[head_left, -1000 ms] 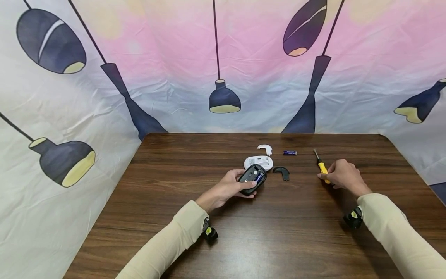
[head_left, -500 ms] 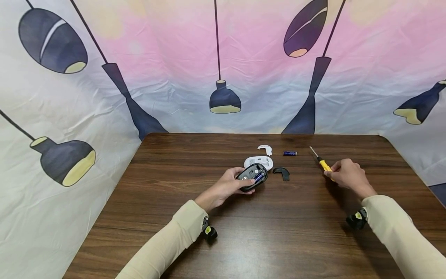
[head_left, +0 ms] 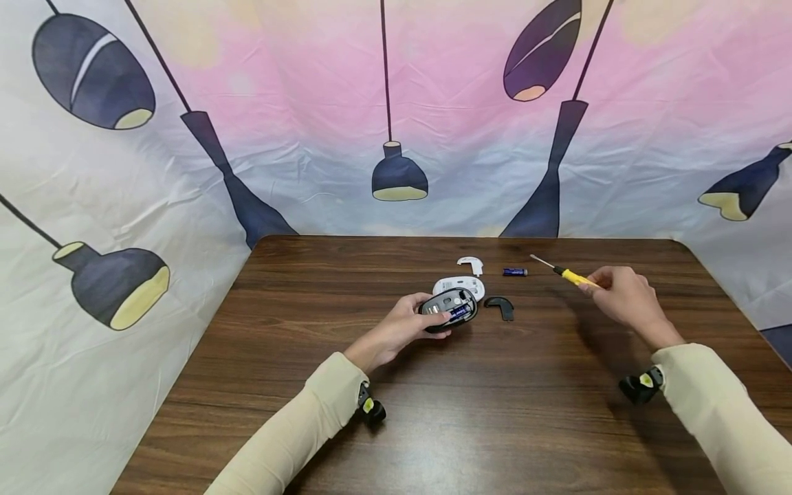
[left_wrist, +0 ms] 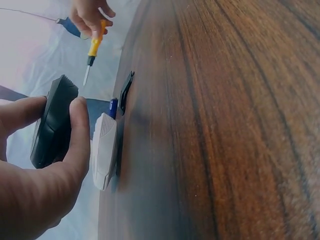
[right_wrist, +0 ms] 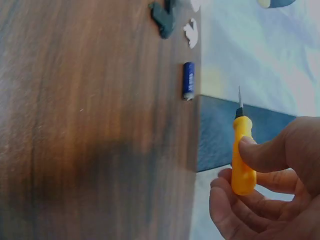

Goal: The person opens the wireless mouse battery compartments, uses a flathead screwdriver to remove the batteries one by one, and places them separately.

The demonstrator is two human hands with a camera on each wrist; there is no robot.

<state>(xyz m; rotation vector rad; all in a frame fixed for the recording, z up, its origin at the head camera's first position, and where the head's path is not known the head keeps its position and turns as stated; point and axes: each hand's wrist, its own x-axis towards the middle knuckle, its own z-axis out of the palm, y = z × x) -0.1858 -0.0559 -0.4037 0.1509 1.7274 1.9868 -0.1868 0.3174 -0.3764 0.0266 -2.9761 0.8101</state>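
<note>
My left hand (head_left: 399,323) grips a black computer mouse (head_left: 441,303) with its underside up. A blue battery (head_left: 459,312) sits in the mouse's opened compartment, and my thumb rests by it. In the left wrist view the mouse (left_wrist: 57,120) is pinched between thumb and fingers, above the table. My right hand (head_left: 628,299) holds a screwdriver (head_left: 575,277) by its yellow handle, raised off the table, with the metal tip pointing left toward the mouse. The right wrist view shows the thumb pressing on the yellow screwdriver handle (right_wrist: 243,160), fingers curled beneath.
Behind the black mouse lies a white mouse (head_left: 467,284), underside up and partly covered. Close by are a white battery cover (head_left: 473,264), a black battery cover (head_left: 501,306) and a loose blue battery (head_left: 515,272). A printed cloth (head_left: 322,172) hangs beyond the wooden table (head_left: 495,412).
My right hand has lifted the screwdriver off the table and turned its tip leftward. The left hand has tilted the black mouse and raised it slightly.
</note>
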